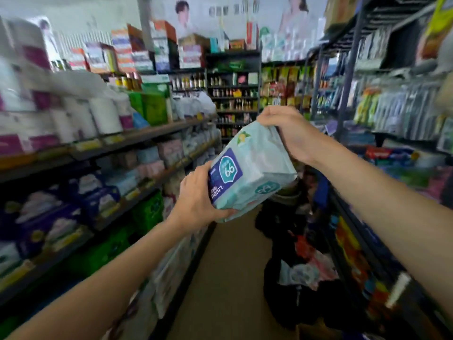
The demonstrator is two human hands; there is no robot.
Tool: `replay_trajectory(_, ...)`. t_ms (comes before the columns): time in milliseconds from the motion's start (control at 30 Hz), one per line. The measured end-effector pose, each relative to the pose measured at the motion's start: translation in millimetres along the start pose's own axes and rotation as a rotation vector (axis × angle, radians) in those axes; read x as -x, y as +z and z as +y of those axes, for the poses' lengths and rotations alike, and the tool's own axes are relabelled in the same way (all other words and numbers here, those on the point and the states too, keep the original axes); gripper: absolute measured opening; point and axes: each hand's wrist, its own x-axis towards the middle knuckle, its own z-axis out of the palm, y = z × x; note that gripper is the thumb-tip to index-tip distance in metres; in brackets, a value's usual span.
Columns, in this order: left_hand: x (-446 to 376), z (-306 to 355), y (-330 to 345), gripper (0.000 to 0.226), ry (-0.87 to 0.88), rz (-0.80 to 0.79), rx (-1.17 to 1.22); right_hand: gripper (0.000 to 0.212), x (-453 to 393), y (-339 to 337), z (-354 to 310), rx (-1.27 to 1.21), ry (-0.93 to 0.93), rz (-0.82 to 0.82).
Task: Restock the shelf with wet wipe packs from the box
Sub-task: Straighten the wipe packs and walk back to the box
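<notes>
Both hands clamp the pack (250, 173) mid-frame, left hand (198, 200) cupping its lower end, right hand (284, 133) pinching the top, likely steadying it for the shelf (147, 133) at left

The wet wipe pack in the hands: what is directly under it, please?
The wet wipe pack is in the air. The left hand supports its lower end; the right hand grips the top. Below lie the aisle floor and blurred dark goods; the underside is hidden.
</notes>
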Motion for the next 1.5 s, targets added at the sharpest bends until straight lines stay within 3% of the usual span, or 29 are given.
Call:
replay_trajectory(200,-10.7,-51.3,-133.2,0.094,0.236,0.252,-0.525,0.027,-29.0,70.7,-27.5,0.217,-0.027,0.022)
replay_trajectory(300,-9.9,-73.7,-193.6,0.090,0.288,0.298,-0.707,0.018,-40.4,122.9,-35.7,-0.091,-0.067,0.122)
replay_trajectory(367,-5.0,-85.2,-229.1,0.089,0.220,0.351,-0.693,0.008,-45.9,152.3,-44.4,-0.477,-0.047,0.153)
replay_trajectory(433,1.2,-92.0,-261.6,0.093,0.071,0.454,-0.568,0.026,-52.3,185.0,-51.6,-0.667,-0.008,0.061)
replay_trajectory(533,8.5,-94.5,-297.9,0.101,-0.234,0.615,-0.322,0.067,-57.7,260.6,-65.7,-0.444,-0.069,-0.254)
replay_trajectory(600,14.2,-96.1,-319.7,0.102,-0.343,0.713,-0.248,0.081,-60.0,325.1,-81.5,-0.309,-0.188,-0.349)
replay_trajectory(667,23.9,-104.6,-342.2,0.091,-0.350,0.770,-0.331,0.085,-63.9,384.4,-95.0,-0.377,-0.271,-0.352)
replay_trajectory(767,44.3,-122.9,-375.9,0.083,-0.348,0.802,-0.495,0.068,-71.0,455.3,-111.9,-0.656,-0.227,-0.419)
replay_trajectory(867,67.4,-142.3,-407.5,0.091,-0.344,0.788,-0.645,0.071,-81.7,501.5,-128.2,-0.945,-0.117,-0.532)
replay_trajectory(933,81.4,-152.6,-434.8,0.093,-0.351,0.648,-0.692,0.071,-92.6,522.2,-132.7,-1.021,-0.107,-0.554)
replay_trajectory(1033,93.8,-161.9,-482.5,0.078,-0.459,0.377,-0.512,0.072,-111.1,546.7,-130.0,-1.077,-0.037,-0.577)
replay_trajectory(1100,93.9,-166.6,-504.5,0.068,-0.534,0.376,-0.345,0.075,-121.2,562.2,-126.1,-1.121,0.027,-0.620)
replay_trajectory(1167,89.0,-174.6,-519.3,0.063,-0.576,0.486,-0.209,0.078,-132.0,576.8,-124.1,-1.148,0.050,-0.653)
replay_trajectory(1267,81.6,-180.9,-538.3,0.061,-0.583,0.590,-0.172,0.082,-150.7,591.2,-130.0,-1.107,-0.048,-0.703)
replay_trajectory(1333,81.4,-181.3,-549.1,0.062,-0.583,0.553,-0.248,0.084,-161.8,597.0,-139.0,-1.053,-0.156,-0.747)
replay_trajectory(1433,83.7,-178.4,-561.9,0.080,-0.635,0.413,-0.433,0.095,-176.5,611.1,-151.8,-0.947,-0.290,-0.788)
replay_trajectory(1500,86.2,-175.0,-574.3,0.094,-0.632,0.434,-0.477,0.101,-183.4,620.7,-162.9,-0.807,-0.438,-0.801)
